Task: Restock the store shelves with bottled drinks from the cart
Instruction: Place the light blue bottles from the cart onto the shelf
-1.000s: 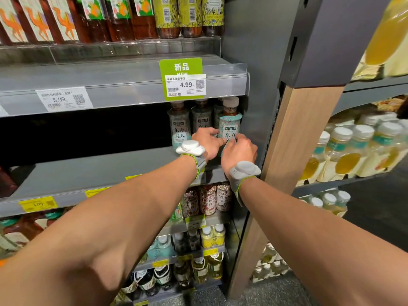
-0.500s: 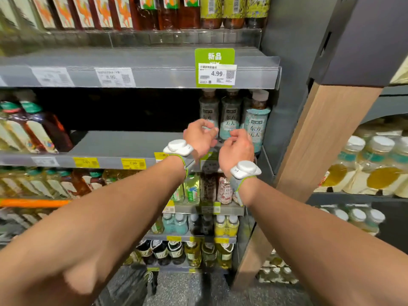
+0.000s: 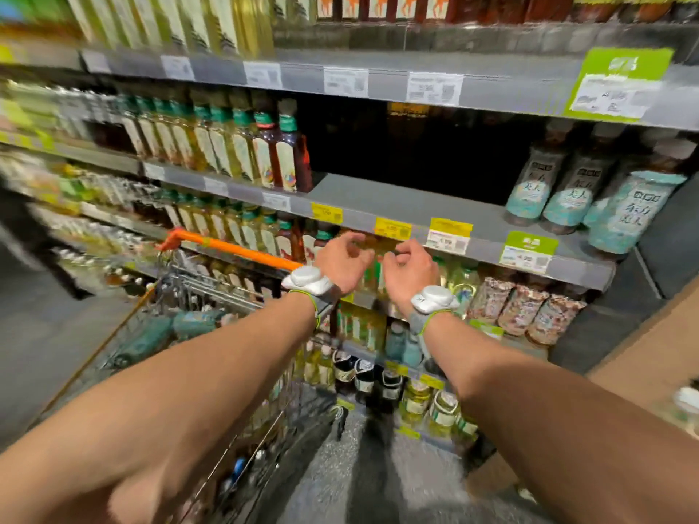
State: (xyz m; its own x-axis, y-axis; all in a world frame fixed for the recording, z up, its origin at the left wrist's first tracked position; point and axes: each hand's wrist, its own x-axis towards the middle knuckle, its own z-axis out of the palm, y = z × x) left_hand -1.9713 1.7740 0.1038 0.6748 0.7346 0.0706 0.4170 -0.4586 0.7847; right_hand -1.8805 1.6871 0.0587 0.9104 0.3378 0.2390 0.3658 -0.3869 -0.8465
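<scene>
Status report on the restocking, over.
Hands empty, fingers loose: left hand, right hand, in front of the shelf. Its right end holds teal-label bottles, gap beside them. At left, the cart, nothing blocking it.

One view: head camera, wide-angle, worn at the person's eye level. It looked forward and down along the left forearm [image 3: 189,391] and right forearm [image 3: 548,402], which entered from the bottom corners and met near mid-frame.

It faced the shelving at a slant. The grey shelf [image 3: 397,200] ran from upper left down to lower right, its edges bowed by the lens.

It stood close. The left hand [image 3: 346,259] and right hand [image 3: 408,268] reached the shelf front, and the teal-labelled bottles [image 3: 559,187] at right loomed large.

The lower frame took in the cart [image 3: 227,248] at left and the floor [image 3: 378,485] directly below. The wooden end panel [image 3: 643,353] sat at the right margin. The left side was smeared by blur.
</scene>
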